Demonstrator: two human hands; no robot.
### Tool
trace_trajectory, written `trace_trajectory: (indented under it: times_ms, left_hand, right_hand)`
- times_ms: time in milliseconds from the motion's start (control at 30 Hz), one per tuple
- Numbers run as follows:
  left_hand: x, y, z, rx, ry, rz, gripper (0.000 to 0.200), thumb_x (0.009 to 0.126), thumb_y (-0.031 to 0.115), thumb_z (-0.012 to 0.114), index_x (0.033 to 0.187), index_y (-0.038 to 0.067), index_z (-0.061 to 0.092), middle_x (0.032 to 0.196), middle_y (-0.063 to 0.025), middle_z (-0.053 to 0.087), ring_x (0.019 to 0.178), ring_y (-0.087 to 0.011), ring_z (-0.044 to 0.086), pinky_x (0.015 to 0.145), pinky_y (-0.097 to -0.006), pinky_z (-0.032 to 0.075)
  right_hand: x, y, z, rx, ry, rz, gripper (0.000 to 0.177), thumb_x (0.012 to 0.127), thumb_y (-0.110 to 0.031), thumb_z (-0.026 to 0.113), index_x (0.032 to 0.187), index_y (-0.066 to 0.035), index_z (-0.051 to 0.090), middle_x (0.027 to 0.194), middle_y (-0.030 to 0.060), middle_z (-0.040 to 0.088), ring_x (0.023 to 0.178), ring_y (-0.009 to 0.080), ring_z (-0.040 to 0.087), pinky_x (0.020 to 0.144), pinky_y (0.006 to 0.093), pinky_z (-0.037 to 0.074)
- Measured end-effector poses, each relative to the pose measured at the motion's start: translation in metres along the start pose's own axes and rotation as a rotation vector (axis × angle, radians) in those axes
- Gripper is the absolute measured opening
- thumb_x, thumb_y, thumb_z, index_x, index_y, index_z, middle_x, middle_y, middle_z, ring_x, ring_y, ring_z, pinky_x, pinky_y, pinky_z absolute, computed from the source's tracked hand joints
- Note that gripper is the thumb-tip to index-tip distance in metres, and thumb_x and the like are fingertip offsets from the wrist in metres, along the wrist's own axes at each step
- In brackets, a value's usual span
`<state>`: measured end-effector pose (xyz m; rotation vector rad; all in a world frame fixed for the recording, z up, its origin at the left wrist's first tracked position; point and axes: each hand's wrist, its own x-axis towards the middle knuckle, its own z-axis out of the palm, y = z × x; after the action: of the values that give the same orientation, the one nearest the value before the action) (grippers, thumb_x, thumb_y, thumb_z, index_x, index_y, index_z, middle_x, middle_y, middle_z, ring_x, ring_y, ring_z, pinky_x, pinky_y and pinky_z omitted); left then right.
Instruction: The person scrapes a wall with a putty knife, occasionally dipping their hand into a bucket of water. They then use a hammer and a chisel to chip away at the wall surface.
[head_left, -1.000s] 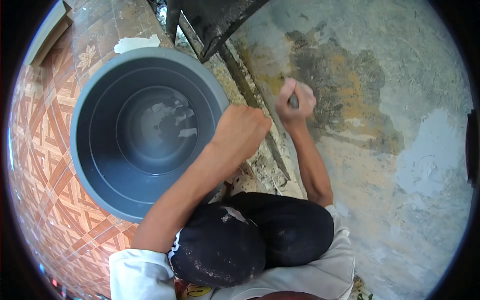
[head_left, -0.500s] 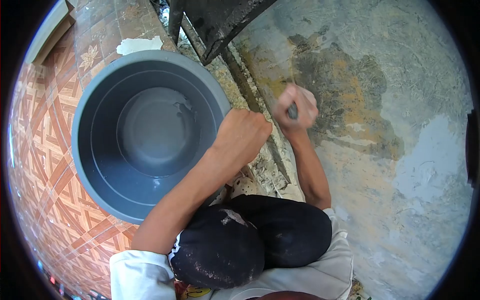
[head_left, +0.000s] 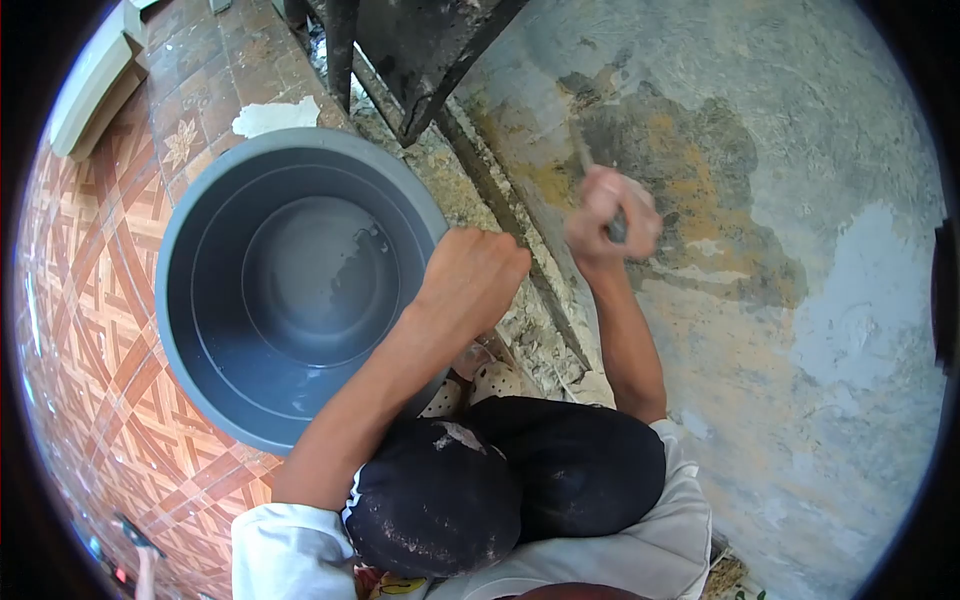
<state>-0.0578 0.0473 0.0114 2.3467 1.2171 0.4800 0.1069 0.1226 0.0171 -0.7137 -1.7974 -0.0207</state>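
Note:
My left hand (head_left: 475, 268) is a fist beside the rim of a large grey plastic tub (head_left: 190, 375); whatever its fingers may hold is hidden. A little water lies at the bottom of the tub. Over on the right, my right hand (head_left: 612, 215) is wrapped round a slim tool (head_left: 583, 150) and smeared by motion. The tool's thin shaft points up toward a dark, worn patch (head_left: 680, 150) on the mottled grey surface (head_left: 850, 120). Its tip is too blurred to make out.
A dark metal panel (head_left: 430, 50) on legs stands at the top middle. Below it a rough groove (head_left: 510, 215) runs along the surface's edge. Patterned floor tiles (head_left: 110, 350) lie on the left, with pale mouldings (head_left: 100, 85) at top left. Part of another person (head_left: 146, 575) shows at lower left.
My right hand has shifted slightly right and turned, and the tool's shaft shows more. The tub sits a little lower in view. A person's limb has appeared at lower left.

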Motion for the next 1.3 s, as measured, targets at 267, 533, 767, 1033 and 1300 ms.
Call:
trace_trajectory:
  times_ms: [267,533,767,1033,1300]
  left_hand:
    - [0.001,0.000,-0.005,0.010,-0.048,-0.019,0.009,0.073,0.009,0.058,0.069,0.004,0.064,0.071,-0.0142,0.064,0.070,-0.0302,0.066,0.063,-0.0403,0.051]
    - [0.000,0.001,-0.006,0.011,-0.095,-0.004,0.006,0.072,0.009,0.060,0.071,0.004,0.064,0.072,-0.0143,0.064,0.070,-0.0301,0.066,0.063,-0.0394,0.051]
    - [-0.002,0.001,-0.003,-0.029,-0.034,0.005,0.006,0.070,0.008,0.061,0.068,0.004,0.064,0.071,-0.0154,0.065,0.070,-0.0307,0.066,0.063,-0.0397,0.051]
    - [-0.001,0.001,0.000,-0.014,-0.025,0.009,0.009,0.071,0.009,0.058,0.067,0.003,0.064,0.070,-0.0157,0.065,0.071,-0.0311,0.066,0.064,-0.0411,0.051]
    - [-0.005,0.005,-0.005,0.021,-0.033,0.009,0.008,0.069,0.008,0.061,0.071,0.004,0.067,0.073,-0.0153,0.066,0.072,-0.0311,0.067,0.065,-0.0398,0.053]
  right_hand:
    - [-0.006,0.005,0.013,-0.161,-0.027,0.070,0.024,0.082,0.005,0.052,0.058,0.001,0.051,0.048,0.0068,0.045,0.040,0.0193,0.045,0.046,0.0304,0.042]
    - [-0.011,0.010,0.026,-0.143,-0.155,-0.129,0.021,0.076,0.007,0.055,0.058,0.000,0.048,0.050,0.0074,0.046,0.040,0.0211,0.049,0.043,0.0309,0.041]
    - [-0.001,-0.007,0.029,-0.174,-0.220,-0.133,0.019,0.079,0.006,0.055,0.061,0.000,0.053,0.051,0.0072,0.048,0.041,0.0232,0.049,0.044,0.0308,0.041]
    - [-0.001,0.013,0.012,-0.208,-0.075,-0.074,0.018,0.077,0.007,0.057,0.062,-0.002,0.055,0.054,0.0082,0.049,0.043,0.0232,0.050,0.045,0.0320,0.041]
    - [-0.028,0.019,0.019,-0.267,-0.106,-0.030,0.019,0.081,0.004,0.060,0.065,-0.003,0.053,0.055,0.0095,0.049,0.045,0.0262,0.050,0.044,0.0346,0.039]
